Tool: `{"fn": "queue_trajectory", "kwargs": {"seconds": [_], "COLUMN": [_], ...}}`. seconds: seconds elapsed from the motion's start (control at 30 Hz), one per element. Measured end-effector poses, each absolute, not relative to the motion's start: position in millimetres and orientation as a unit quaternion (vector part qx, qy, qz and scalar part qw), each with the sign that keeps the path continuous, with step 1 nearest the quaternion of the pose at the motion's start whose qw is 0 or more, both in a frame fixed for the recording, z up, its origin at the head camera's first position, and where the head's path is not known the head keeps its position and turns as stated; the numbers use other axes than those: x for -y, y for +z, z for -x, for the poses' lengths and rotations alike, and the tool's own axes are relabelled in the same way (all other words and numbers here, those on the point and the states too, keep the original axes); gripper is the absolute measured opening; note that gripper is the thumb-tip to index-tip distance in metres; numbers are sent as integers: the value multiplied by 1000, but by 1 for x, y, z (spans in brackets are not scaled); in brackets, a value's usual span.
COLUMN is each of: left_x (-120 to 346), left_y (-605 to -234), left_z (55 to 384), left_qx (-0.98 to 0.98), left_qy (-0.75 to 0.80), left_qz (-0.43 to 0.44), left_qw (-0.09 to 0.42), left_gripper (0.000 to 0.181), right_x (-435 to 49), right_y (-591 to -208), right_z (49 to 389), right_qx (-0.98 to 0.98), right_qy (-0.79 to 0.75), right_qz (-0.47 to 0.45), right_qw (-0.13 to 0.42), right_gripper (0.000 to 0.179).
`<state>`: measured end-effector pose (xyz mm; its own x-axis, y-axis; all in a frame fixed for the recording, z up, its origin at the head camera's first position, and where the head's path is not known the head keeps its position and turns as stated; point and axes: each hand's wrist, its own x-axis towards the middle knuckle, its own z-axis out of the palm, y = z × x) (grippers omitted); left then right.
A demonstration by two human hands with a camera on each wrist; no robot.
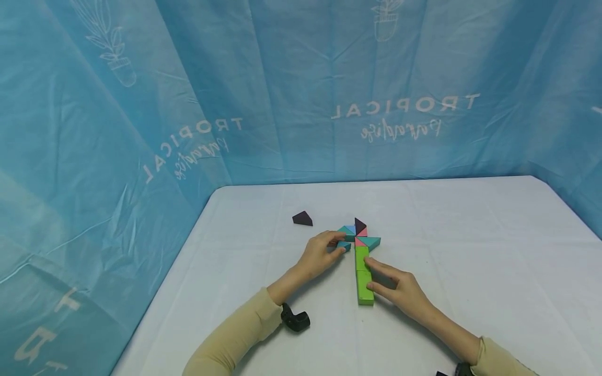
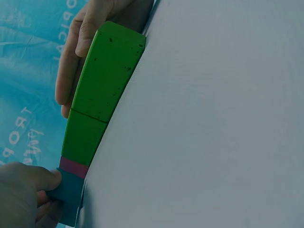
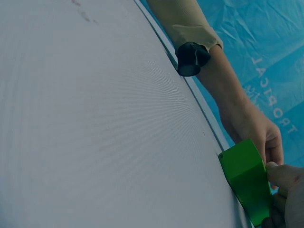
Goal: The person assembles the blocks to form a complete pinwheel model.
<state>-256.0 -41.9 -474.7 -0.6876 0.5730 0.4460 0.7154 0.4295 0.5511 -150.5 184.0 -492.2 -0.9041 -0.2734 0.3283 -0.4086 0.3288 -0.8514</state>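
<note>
Near the table's [image 1: 470,219] middle: left hand [image 1: 322,254] pinches a small teal block [image 1: 345,246]; right hand [image 1: 400,288], fingers straight, presses the green blocks [image 1: 363,274]. A dark purple block [image 1: 303,219] lies apart, toward the far edge.

- Both arms wear long, pale tan sleeves that end at the wrists.
- A small black camera unit [image 1: 295,318] is strapped at the left wrist, rounded and matte.
- A similar black device [image 1: 461,369] sits at the right wrist, barely showing.
- Left hand [image 1: 321,254] and right hand [image 1: 400,288] are bare, without gloves.
</note>
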Motion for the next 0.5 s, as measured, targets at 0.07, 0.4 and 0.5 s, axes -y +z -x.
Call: {"fn": "queue_trajectory", "kwargs": {"seconds": [0.07, 0.4, 0.5], "left_x": [42, 57, 63], "left_y": [-476, -469, -469], "left_z": [255, 249, 250], "left_qx": [845, 842, 832], "left_qy": [-369, -346, -344], "left_qz": [374, 406, 430], "left_qw": [99, 82, 69], "left_gripper": [36, 40, 40], "right_x": [-184, -184, -185], "right_y": [-492, -491, -491], "right_z": [150, 150, 151], "right_qx": [813, 818, 815], "right_qy": [540, 533, 536], "right_qz": [-209, -208, -210], "right_qw": [61, 60, 63], "right_gripper": [55, 55, 54]}}
